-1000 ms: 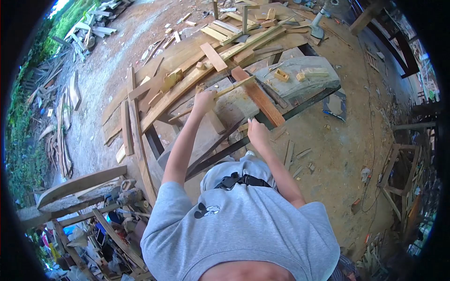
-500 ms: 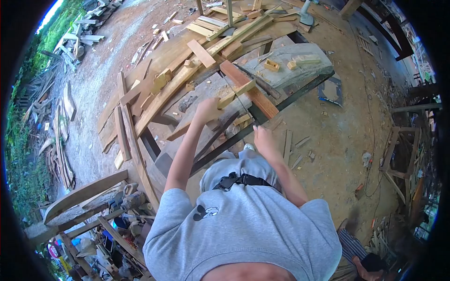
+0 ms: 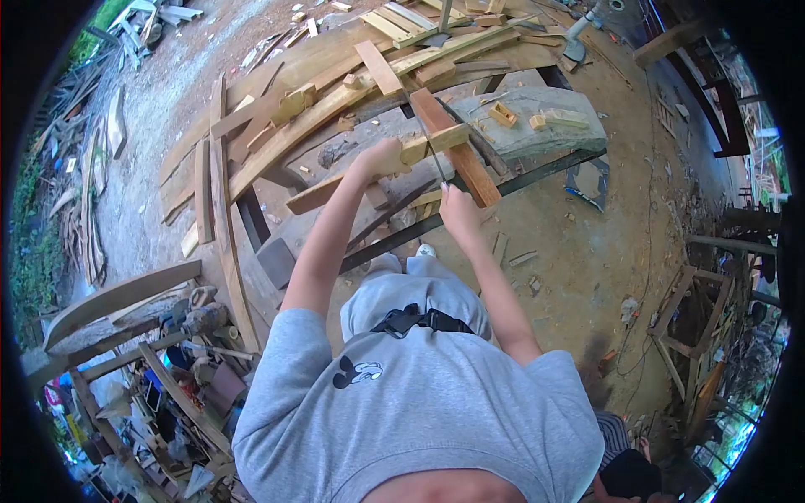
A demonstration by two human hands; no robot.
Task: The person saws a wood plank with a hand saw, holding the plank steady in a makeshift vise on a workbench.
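Observation:
My left hand (image 3: pixel 383 158) is closed around a pale wooden strip (image 3: pixel 436 142). The strip's right end lies over a reddish-brown plank (image 3: pixel 461 163), and its line continues past my hand to the lower left. In my right hand (image 3: pixel 459 208) is the near end of a saw (image 3: pixel 430 149), seen nearly edge-on as a long, thin dark line. It crosses over the strip and points away from me. My fingers hide its handle. Both hands are above a grey, worn workbench (image 3: pixel 558 126).
Loose boards (image 3: pixel 335 105) are heaped on the bench's left and far side. Small wood blocks (image 3: pixel 503 115) lie on its right part. A dark shovel-like blade (image 3: pixel 574 50) is beyond. Scrap and bags (image 3: pixel 180 394) crowd the lower left. Another person (image 3: pixel 629 469) is at lower right.
My right hand has pushed forward, away from my body, with the saw sliding over the strip. My left hand stays on the strip. The whole view has shifted slightly.

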